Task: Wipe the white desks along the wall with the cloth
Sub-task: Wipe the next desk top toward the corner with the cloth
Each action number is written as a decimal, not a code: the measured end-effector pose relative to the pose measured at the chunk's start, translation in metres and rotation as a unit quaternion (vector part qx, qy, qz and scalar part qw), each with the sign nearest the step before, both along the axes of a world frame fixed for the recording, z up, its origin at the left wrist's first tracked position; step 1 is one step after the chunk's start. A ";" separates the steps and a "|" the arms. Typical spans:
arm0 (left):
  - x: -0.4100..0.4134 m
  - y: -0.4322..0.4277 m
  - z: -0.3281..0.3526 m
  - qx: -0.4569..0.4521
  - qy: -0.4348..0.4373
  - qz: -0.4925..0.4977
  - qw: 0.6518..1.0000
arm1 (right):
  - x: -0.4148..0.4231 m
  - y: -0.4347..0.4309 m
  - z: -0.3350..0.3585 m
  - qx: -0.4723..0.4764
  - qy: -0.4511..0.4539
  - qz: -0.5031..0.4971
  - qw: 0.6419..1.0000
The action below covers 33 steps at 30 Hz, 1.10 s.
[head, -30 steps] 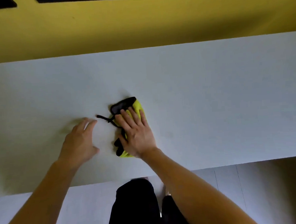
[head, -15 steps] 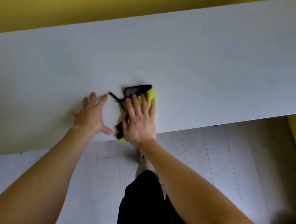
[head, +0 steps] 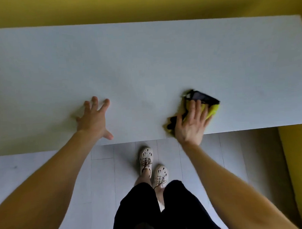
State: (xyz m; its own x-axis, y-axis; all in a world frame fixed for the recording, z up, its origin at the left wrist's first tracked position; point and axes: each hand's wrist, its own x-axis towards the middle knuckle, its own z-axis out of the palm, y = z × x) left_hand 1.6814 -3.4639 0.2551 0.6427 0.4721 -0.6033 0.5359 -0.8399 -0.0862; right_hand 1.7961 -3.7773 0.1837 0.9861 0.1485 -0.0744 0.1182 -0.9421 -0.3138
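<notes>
A person's right hand is pressing flat, fingers straight, on a yellow-and-black cloth near the white desk's front edge, while the left hand is resting spread-fingered well apart

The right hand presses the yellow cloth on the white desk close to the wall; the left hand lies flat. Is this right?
Not quite: the head view shows the right hand pressing the yellow cloth at the front edge of the white desk, not by the wall. The left hand lies flat.
</notes>
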 end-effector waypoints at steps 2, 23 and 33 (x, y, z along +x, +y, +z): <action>0.004 -0.001 0.002 0.012 0.011 -0.010 1.000 | -0.038 0.059 0.002 -0.009 -0.010 0.156 0.988; 0.188 -0.269 0.003 -0.007 -0.008 -0.057 0.998 | 0.219 -0.355 -0.003 -0.054 0.024 0.108 0.992; 0.201 -0.266 0.011 0.006 -0.001 -0.092 0.996 | 0.137 -0.201 0.001 -0.014 -0.004 0.205 0.979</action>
State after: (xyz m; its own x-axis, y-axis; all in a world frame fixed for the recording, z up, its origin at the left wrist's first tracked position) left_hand 1.8824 -3.7295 0.2658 0.7202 0.3527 -0.5975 0.3724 -0.9231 -0.0960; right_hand 1.9329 -3.9779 0.1847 0.8445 0.5300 -0.0771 0.4904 -0.8231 -0.2864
